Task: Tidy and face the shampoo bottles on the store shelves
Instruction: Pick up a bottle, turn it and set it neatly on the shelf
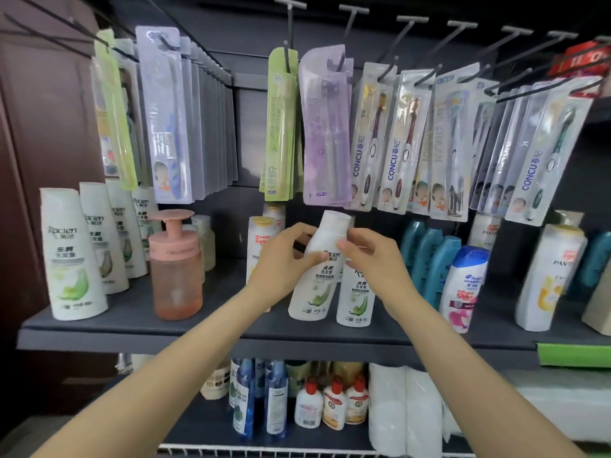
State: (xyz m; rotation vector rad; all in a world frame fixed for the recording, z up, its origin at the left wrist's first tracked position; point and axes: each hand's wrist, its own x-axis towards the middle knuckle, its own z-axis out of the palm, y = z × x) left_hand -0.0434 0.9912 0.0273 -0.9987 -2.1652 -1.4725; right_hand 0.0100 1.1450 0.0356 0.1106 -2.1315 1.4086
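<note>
Between both hands, a tilted white Rocien bottle (319,269) is held w/ left hand (281,259) gripping its left side & right hand (373,259) pinching its neck, a 2nd Rocien bottle (355,295) upright just below right hand on the shelf (132,328), Pantene bottle (259,246) behind left hand.

White shampoo bottle (319,269) (green leaf print), pink pump bottle (175,269).

Shop aisle, stocked shelf (132,328), shampoo bottles (71,256), pegged toothbrush packs (367,140)
</note>
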